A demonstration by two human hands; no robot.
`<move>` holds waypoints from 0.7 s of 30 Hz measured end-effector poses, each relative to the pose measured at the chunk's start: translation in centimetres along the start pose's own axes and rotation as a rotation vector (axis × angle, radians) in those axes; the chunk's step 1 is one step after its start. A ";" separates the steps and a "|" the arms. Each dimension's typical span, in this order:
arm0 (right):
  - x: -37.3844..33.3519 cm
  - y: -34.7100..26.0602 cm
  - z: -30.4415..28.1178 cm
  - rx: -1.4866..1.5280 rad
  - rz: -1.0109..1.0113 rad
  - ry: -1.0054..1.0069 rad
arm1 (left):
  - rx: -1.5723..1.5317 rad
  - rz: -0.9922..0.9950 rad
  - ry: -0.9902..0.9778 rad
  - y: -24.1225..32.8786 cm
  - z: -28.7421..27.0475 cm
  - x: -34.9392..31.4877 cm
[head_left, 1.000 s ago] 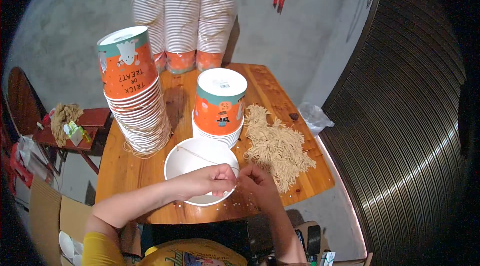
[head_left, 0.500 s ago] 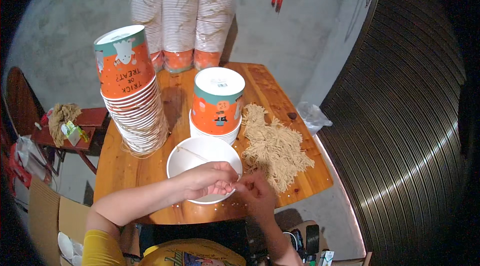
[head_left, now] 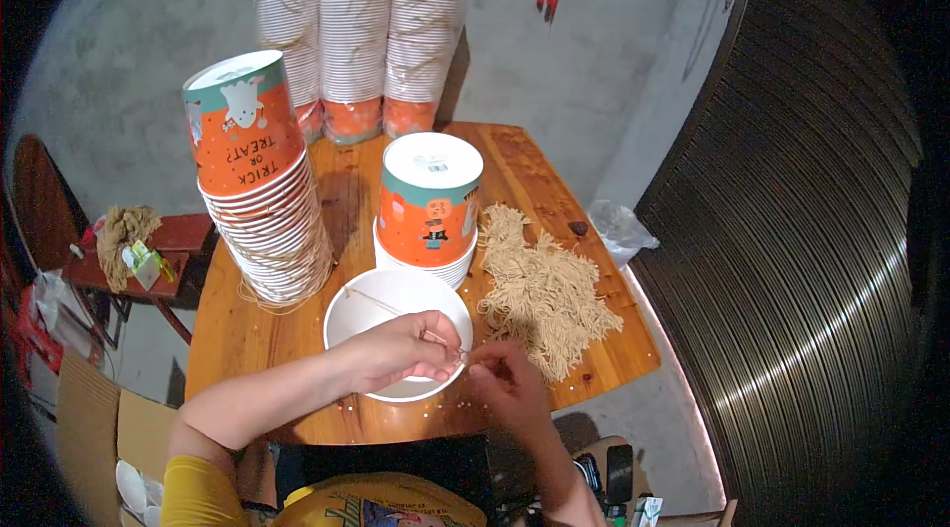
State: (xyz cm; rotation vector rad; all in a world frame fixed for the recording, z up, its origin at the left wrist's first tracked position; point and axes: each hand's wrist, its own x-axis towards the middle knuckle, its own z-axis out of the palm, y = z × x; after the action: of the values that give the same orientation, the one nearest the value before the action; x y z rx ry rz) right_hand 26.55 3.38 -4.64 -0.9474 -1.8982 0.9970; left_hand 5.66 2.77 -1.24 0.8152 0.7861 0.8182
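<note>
A white paper bucket (head_left: 348, 329) stands mouth up near the table's front edge. A thin tan cord (head_left: 374, 301) runs from its far left wall across the mouth to my left hand (head_left: 408, 347). That hand lies over the bucket, fingers pinched by the right rim on the cord's end. Close beside it, just right of the rim, my right hand (head_left: 507, 383) pinches at the same spot; a tiny bit of cord shows between the fingertips. Right of the bucket lies a heap of tan cords (head_left: 544, 289). Behind stands a short stack of upside-down orange buckets (head_left: 426, 215).
On the wooden table (head_left: 341, 200), a tall leaning stack of buckets (head_left: 259, 191) stands at the left. Several plastic-wrapped stacks (head_left: 354, 52) are at the back. Small white beads dot the front edge. A ribbed metal shutter (head_left: 792, 230) rises at the right.
The bucket has shifted slightly left with my left hand. My fingertips have drawn slightly apart, with a bit of cord now showing between them.
</note>
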 end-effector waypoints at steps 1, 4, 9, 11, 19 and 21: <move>0.0 -0.1 0.0 0.001 0.000 0.001 | 0.001 -0.001 0.000 0.0 0.1 -0.1; 0.4 -0.8 -0.1 0.016 0.021 -0.023 | 0.077 0.032 0.008 0.2 0.9 -0.9; 1.1 -1.6 -0.3 -0.101 -0.062 -0.099 | 0.693 0.252 0.239 0.3 2.8 -2.2; 1.2 -1.9 -0.1 -0.116 -0.065 -0.105 | 0.818 0.338 0.278 0.0 3.1 -2.4; 1.4 -1.6 0.0 -0.203 -0.244 -0.049 | 0.914 0.380 0.301 0.3 3.5 -2.7; 1.5 -2.0 0.2 -0.239 -0.213 -0.031 | 1.117 0.656 0.343 -0.4 3.4 -2.5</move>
State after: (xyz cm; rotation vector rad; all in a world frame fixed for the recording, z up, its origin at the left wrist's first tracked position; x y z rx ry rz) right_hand 25.22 3.80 -2.59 -0.8432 -2.1277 0.6738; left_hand 7.51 -0.60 0.66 2.0336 1.3343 1.0992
